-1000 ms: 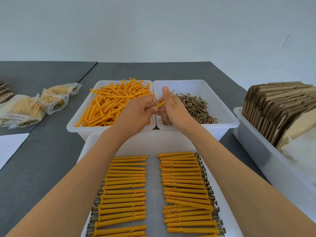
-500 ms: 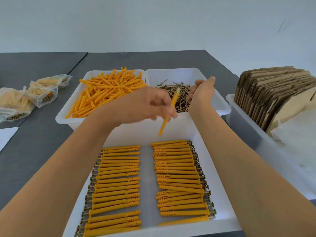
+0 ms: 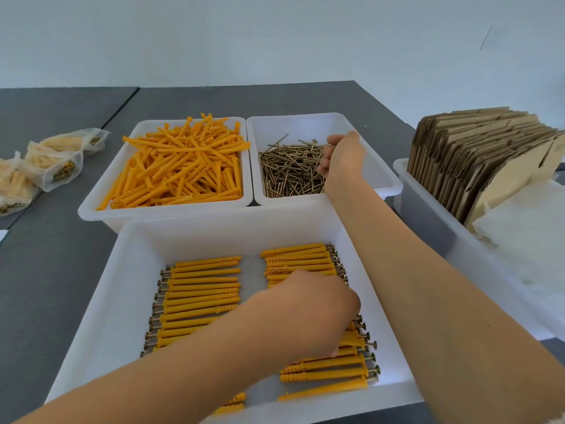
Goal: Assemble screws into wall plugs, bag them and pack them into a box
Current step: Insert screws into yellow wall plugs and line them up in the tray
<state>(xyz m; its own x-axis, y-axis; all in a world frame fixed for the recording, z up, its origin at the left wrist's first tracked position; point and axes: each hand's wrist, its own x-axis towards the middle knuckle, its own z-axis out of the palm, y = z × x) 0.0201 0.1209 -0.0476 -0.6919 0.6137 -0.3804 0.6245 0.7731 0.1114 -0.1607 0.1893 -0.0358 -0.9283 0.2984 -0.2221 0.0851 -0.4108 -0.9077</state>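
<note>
- While the left hand (image 3: pixel 308 313) lay knuckles-up over the right-hand row of assembled plugs (image 3: pixel 324 367) in the near tray (image 3: pixel 101 316), its fingers were curled downward out of sight; whether they pinched a plug could not be told.
- Right hand (image 3: pixel 342 159): reached into the screw bin (image 3: pixel 376 166), fingers bent down among the loose screws (image 3: pixel 290 169); a thin screw showed just by the fingertips, but a firm pinch could not be confirmed.
- Loose wall plugs (image 3: pixel 183 163): orange, heaped in the bin (image 3: pixel 122 179) just beyond the left fingers' tray, beside the screws.
- Assembled plugs, left row (image 3: pixel 198 289): laid parallel, screw heads outward, beside the left hand's knuckles.
- Handling, judged: plugs light, slightly flexible plastic, ribbed and easy to hold; best taken mid-shaft so the open end stays free. Screws small, stiff, smooth and sharp-tipped, tangled in the heap; best pinched near the head, one at a time.
- Filled bags (image 3: pixel 52 166): well away to the left of both hands, on the grey table (image 3: pixel 55 270).
- Flattened cardboard boxes (image 3: pixel 477 154): upright in a bin (image 3: pixel 434 228), to the right of the right hand.
</note>
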